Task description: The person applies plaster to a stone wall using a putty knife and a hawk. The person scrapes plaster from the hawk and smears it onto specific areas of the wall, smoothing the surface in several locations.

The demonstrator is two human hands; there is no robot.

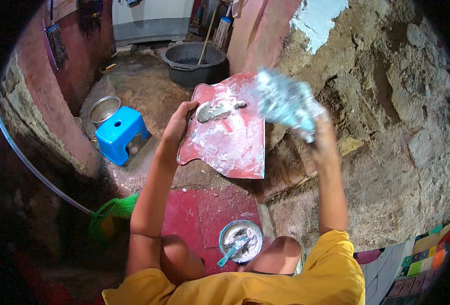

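- the red board (188,152) is pinched at its left edge by the left grip (178,120); it is best held level, so that nothing slides off.
- the grey-white lump of paste (212,111) lies toward the board's far left corner, near the left grip, so any scoop should be aimed clear of it.
- the paste-smeared flat tool (284,98) is blurred at the board's right edge; it appears clasped by the right grip (324,133), but exact finger placement cannot be told.
- modest loads should be taken, with the board brought underneath to catch drips.
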